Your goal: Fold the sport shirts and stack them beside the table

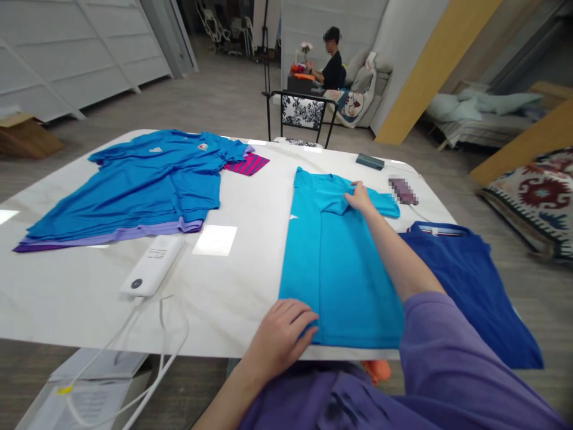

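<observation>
A turquoise T-shirt (358,280) lies on the white-covered table in front of me, its left side folded inward along a long vertical edge. My left hand (284,331) rests on the shirt's lower left corner, fingers lying together over the hem. Farther up, my right hand (358,196) has its thumb and fingers closed on the sleeve cloth near the shoulder. One sleeve end pokes out to the right, past that hand. A folded dark blue garment (465,286) lies to the right, partly behind my right arm.
Blue, lilac and purple shirts are stacked in a pile (147,179) at the table's left. A white power bank (154,266) with cables lies near them. A dark case (370,161) and a phone (403,191) are at back right. Beyond a chair (302,111), a person (333,68) sits.
</observation>
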The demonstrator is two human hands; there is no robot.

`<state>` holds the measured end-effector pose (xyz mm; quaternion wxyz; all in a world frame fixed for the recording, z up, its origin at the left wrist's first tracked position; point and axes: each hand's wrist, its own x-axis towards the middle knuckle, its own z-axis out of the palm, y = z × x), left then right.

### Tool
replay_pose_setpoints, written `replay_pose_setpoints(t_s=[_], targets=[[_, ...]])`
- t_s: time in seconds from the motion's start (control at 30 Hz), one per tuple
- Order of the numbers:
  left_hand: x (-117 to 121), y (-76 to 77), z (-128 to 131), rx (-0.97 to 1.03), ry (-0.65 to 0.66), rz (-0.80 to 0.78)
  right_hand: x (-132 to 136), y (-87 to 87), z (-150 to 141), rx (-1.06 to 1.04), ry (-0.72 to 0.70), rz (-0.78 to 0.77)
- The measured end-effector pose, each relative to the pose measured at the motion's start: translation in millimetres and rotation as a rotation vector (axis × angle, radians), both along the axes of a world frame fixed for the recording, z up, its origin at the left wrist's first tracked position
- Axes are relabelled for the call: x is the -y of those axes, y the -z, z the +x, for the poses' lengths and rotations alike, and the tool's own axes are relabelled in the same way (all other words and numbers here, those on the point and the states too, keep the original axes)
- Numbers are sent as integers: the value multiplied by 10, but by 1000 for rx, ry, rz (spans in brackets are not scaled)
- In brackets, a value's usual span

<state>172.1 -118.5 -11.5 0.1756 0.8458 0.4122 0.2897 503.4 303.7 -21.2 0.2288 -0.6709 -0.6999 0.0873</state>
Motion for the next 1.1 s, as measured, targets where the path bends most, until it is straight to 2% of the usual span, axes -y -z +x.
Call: replay_pose_setpoints(t_s=[0.07,0.13,0.3,0.47,0.67,0.8,0.93,1.0,1.1], targets=[[-63,31,-39,-39,-87,22,-59,5,-59,28,36,13],[-99,47,-70,-134,-117,22,-177,-45,-231,64,27,-8],[-45,44,-59,-394,-113,-7,-626,-159,-933,90,-144,-105],[-22,11,-44,-455,-115,-22,-1114,-98,-1543,46,-112,-205],[-43,62,-57,-467,-113,-20,-1503,20,-1786,44,-59,-220],[-32,120,-54,-427,-143,-16,-1482,90,-1798,148,-61,-119],[-41,100,-65,-403,-143,-25,-1268,90,-1738,170,-192,106],[-54,74,-62,-408,-129,-16,-1117,96,-1685,175,-334,97],[-64,44,-28,-439,-69,25,-886,138,-1611,208,-530,-64]])
